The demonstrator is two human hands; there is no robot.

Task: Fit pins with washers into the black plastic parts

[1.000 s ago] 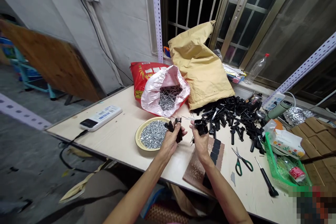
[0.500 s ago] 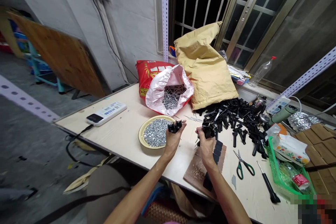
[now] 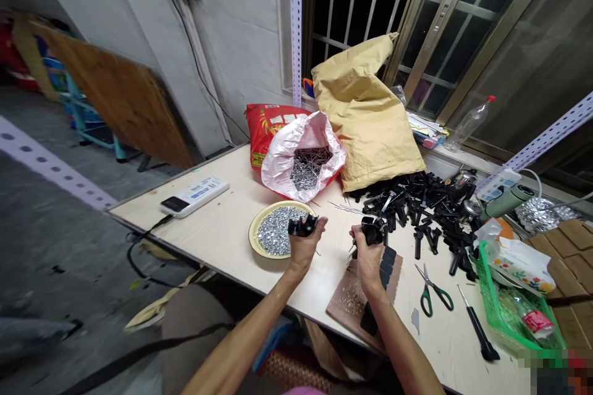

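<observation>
Left hand [image 3: 303, 250] closed around black plastic pieces [image 3: 301, 226], just right of plate [image 3: 252, 241] rim. Right hand [image 3: 368, 259] closed on second black bunch [image 3: 372, 232], above brown board [image 3: 347, 302] at near table [image 3: 217, 228] edge. Open gap between hands; bare table left of plate. Pieces small, matte black, stubby.

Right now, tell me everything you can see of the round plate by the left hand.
The plate is round, shallow, pale yellow with a raised rim, maybe plastic or enamel. It lies flat on the light wooden table, heaped with small silvery metal pieces. The left hand, gripping black parts, hangs over its right edge; whether they touch is unclear.
</observation>
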